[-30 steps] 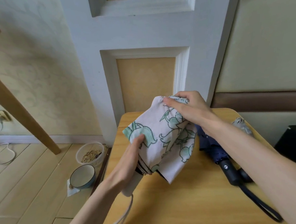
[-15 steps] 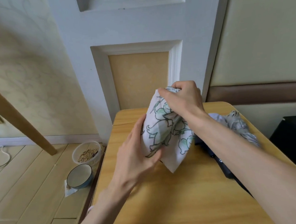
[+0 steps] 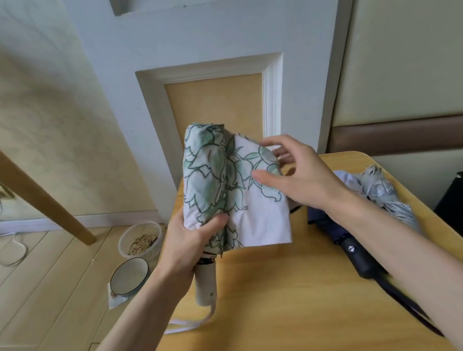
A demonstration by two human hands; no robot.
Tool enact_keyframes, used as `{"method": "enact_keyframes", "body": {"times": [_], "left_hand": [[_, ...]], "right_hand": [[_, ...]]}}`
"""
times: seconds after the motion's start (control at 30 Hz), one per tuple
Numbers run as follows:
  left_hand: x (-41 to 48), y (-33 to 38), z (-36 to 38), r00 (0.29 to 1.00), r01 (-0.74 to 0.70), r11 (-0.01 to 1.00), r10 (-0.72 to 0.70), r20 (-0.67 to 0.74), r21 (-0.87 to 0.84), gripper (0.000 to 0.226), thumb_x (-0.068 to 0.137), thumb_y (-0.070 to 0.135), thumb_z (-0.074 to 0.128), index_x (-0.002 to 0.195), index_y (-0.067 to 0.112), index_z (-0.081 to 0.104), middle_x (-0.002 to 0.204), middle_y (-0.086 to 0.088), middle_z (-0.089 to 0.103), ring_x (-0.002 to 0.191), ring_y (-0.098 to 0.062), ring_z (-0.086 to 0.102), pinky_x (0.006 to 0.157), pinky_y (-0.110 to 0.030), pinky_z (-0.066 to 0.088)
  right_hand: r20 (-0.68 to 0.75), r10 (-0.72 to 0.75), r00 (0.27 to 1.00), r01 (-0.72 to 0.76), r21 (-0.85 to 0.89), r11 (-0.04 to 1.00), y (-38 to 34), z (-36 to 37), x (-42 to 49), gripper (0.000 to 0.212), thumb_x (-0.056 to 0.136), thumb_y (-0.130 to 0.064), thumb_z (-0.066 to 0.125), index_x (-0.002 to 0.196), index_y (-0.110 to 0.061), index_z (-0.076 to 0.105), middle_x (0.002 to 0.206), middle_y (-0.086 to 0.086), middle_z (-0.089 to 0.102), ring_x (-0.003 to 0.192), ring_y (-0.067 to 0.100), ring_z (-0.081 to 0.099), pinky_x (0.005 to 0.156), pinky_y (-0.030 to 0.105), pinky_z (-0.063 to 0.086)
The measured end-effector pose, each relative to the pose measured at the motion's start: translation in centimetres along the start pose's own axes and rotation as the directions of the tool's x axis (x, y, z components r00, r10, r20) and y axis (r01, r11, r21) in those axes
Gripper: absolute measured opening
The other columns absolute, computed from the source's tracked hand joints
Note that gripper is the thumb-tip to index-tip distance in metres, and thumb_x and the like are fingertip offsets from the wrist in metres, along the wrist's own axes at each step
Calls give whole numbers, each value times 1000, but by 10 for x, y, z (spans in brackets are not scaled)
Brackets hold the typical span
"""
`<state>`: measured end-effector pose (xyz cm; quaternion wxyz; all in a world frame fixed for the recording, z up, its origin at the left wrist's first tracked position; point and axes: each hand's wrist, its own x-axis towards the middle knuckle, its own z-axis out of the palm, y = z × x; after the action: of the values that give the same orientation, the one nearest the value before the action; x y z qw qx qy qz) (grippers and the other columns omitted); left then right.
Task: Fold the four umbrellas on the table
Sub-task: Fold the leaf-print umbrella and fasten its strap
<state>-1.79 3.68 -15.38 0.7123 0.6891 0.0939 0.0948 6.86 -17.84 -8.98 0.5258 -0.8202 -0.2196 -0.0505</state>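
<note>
Since half a second ago the right hand has come off the top of the floral umbrella and opened, and the left hand has dropped from the side of the canopy to its lower end. The wooden table fills the lower right of the view. The floral umbrella is held upright above its near left part, with one white and green panel hanging loose to the right. A navy umbrella and a grey umbrella lie side by side on the table's right edge, partly behind the right forearm. The left hand's fingers are clamped round the gathered fabric just above the white handle, whose strap trails down. The right hand's fingers are spread apart, thumb in front of the loose panel and fingertips past its far edge; blur hides whether they touch it. On the floor to the left sit a clear tub of grain and a bowl.
</note>
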Motion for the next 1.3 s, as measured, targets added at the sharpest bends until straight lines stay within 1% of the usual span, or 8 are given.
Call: {"method": "enact_keyframes", "body": {"times": [0.17,0.37,0.6,0.77,0.93,1.03,1.13,1.3], "left_hand": [[2,2,-3,999,-29,998,27,30,48,47,70,23,82,116,19,73,105,-2,81,93,-20,77,79,-35,58],[1,1,-3,995,-82,988,74,70,129,45,69,22,84,113,19,73,104,-2,81,93,-21,77,79,-35,59],[-3,5,-2,986,-111,967,78,148,229,44,78,3,90,115,21,73,101,-1,81,81,-14,76,64,-24,57],[-3,4,-5,990,-90,972,64,124,217,42,70,15,87,109,20,74,95,-3,80,72,-13,72,58,-24,55],[-6,1,0,992,-55,989,39,119,136,33,70,18,83,102,22,77,99,-6,81,78,-19,75,62,-28,57],[-5,-3,8,1000,10,1000,-10,19,-5,35,84,6,83,115,16,73,100,-5,80,79,-18,75,61,-27,57],[-1,0,11,991,63,989,-78,-106,-136,29,90,2,77,117,11,71,94,-6,78,72,-17,72,61,-34,60],[-1,0,11,989,48,978,-75,-128,-203,50,73,7,94,119,10,72,103,-10,80,78,-22,73,71,-40,62]], "right_hand": [[-110,-20,994,42,205,978,21,-12,-13,15,82,-17,89,91,-14,78,89,4,80,79,12,73,80,26,59],[92,-19,996,-7,274,962,14,-27,-27,31,89,-26,84,117,-28,70,105,9,78,103,28,74,101,49,57],[315,-4,949,-50,164,985,13,-35,-30,27,105,-31,63,130,-26,73,125,-12,76,121,6,68,113,37,48],[178,-131,975,135,-11,991,22,-38,-24,36,99,-35,71,86,-2,76,74,4,67,70,28,58,67,39,45],[36,-32,999,26,150,988,25,-35,-25,38,81,-39,87,110,-17,77,105,5,79,98,28,74,92,47,59],[194,-2,981,-58,298,953,27,-28,-29,87,74,-44,95,146,-50,48,139,-4,63,121,15,67,104,42,56],[337,-97,937,71,87,994,31,-17,-36,118,70,-35,99,156,-60,22,161,-18,38,141,8,50,112,38,47],[120,-167,979,157,87,984,34,10,-37,79,82,3,83,143,-39,56,117,-23,66,101,11,68,80,19,52]]}}
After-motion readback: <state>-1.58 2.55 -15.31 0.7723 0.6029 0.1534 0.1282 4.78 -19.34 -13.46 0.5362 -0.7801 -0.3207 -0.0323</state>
